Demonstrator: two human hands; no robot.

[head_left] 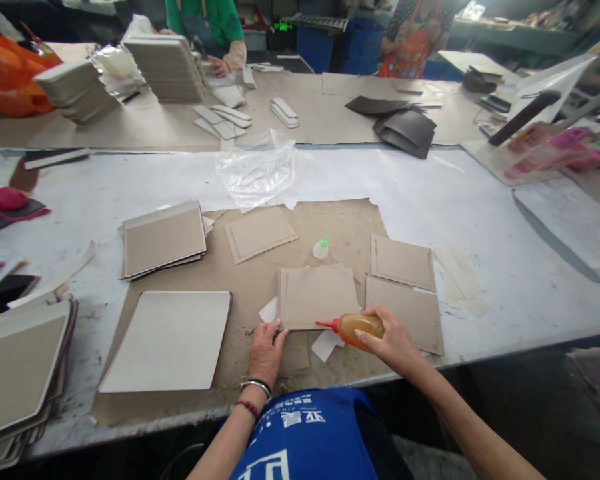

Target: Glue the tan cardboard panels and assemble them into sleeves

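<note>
My right hand (pixel 390 340) is closed around a small amber glue bottle (pixel 361 327), whose red nozzle points left at the near edge of a brown cardboard panel (pixel 317 295). My left hand (pixel 265 350) rests with its fingers on the panel's near left corner, holding it down. The panel lies on a small stack of similar panels. A white cap with a green tip (pixel 321 249) stands just beyond the stack.
More cardboard panels lie at right (pixel 403 261), behind (pixel 260 233) and in a stack at left (pixel 163 238). A white board (pixel 170 341) lies near left. A clear plastic bag (pixel 256 170) sits further back. Two people stand at the far table.
</note>
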